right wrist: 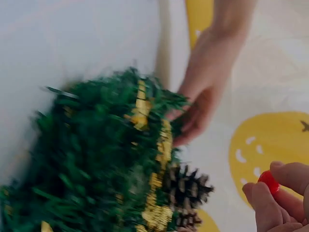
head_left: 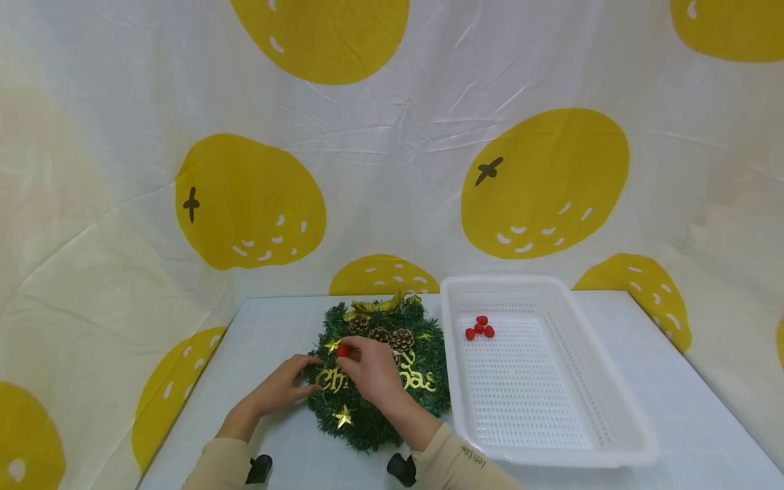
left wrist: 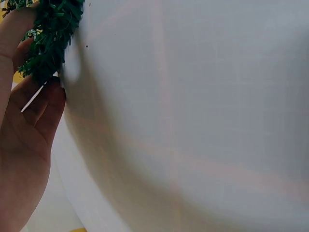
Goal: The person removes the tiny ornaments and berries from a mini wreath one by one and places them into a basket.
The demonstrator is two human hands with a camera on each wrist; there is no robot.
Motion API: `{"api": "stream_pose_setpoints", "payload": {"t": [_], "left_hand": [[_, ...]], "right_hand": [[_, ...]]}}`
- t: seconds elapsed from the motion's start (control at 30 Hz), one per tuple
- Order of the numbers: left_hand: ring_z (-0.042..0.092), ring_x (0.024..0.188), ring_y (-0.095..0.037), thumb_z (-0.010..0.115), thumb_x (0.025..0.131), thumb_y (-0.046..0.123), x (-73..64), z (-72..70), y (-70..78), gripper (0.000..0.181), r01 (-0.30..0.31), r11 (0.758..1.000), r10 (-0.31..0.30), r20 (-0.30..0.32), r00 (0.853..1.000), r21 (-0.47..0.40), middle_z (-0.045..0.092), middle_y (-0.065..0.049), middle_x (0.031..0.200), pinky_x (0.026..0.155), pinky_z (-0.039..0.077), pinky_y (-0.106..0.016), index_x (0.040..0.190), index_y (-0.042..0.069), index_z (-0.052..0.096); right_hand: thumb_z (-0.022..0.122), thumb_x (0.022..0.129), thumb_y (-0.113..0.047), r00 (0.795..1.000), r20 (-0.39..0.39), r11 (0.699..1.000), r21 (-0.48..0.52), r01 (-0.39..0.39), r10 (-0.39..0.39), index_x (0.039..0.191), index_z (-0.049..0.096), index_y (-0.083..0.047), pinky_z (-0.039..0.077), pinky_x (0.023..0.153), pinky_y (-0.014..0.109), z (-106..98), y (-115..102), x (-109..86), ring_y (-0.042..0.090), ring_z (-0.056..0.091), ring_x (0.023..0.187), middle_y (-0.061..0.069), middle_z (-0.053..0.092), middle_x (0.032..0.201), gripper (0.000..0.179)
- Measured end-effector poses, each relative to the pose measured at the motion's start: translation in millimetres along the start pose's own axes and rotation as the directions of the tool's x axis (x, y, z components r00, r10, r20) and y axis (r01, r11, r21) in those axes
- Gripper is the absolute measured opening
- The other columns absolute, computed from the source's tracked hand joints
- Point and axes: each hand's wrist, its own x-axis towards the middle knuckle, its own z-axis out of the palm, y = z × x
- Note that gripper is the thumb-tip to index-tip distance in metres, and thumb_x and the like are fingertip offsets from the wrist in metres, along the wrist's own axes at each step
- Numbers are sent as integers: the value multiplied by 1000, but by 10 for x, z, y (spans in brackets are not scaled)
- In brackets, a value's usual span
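Observation:
A green tinsel wreath (head_left: 361,422) with gold lettering, gold stars and pinecones (right wrist: 188,186) lies on the table. My left hand (head_left: 278,388) grips its left edge; in the left wrist view the thumb and fingers of that hand (left wrist: 29,140) stand on either side of the green tinsel (left wrist: 53,43). Above the wreath's upper left part, my right hand (head_left: 375,374) pinches a small red berry (head_left: 342,350) between thumb and fingertips. The right wrist view shows this berry (right wrist: 269,181) apart from the tinsel. Part of the gold lettering is hidden behind my right hand.
Right beside the wreath stands a white perforated plastic tray (head_left: 612,388). Several red berries (head_left: 480,328) lie together near its far left corner. A whitish cloth with yellow fruit prints (head_left: 545,184) hangs behind the pale table (head_left: 282,313).

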Motion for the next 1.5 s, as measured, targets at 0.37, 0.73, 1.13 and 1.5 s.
{"api": "stream_pose_setpoints", "payload": {"t": [0.37,0.73,1.13,1.5], "left_hand": [[53,118,-34,69,92,31,10,-12,-22,45,13,1000,-13,8,1000,-14,57,-10,125,96,43,-55,128,6,57],[53,118,-34,69,92,34,-13,-16,-33,48,18,1000,-18,15,1000,-13,57,-10,125,97,42,-56,129,6,56],[53,118,-35,69,92,34,-10,-15,-19,48,19,1000,-19,19,1000,-12,57,-11,126,97,43,-55,129,5,56],[53,118,-35,68,93,34,-3,-4,-15,48,19,1000,-19,20,1000,-8,56,-11,125,96,44,-55,130,6,55]], "right_hand": [[69,93,-20,997,-73,999,-39,-35,32,123,67,-7,57,72,30,-288,-213,181,20,70,94,8,72,107,33],[71,92,-21,987,-123,994,38,-101,105,121,65,-4,57,82,34,-639,-243,372,23,68,102,11,69,112,34],[71,91,-24,966,-232,991,-41,-130,117,121,68,-5,56,84,39,-1146,-161,555,24,69,100,11,71,109,35],[67,94,-24,930,-299,966,-79,-248,214,131,62,-6,53,88,43,-1595,157,583,29,64,108,15,67,119,41]]}}
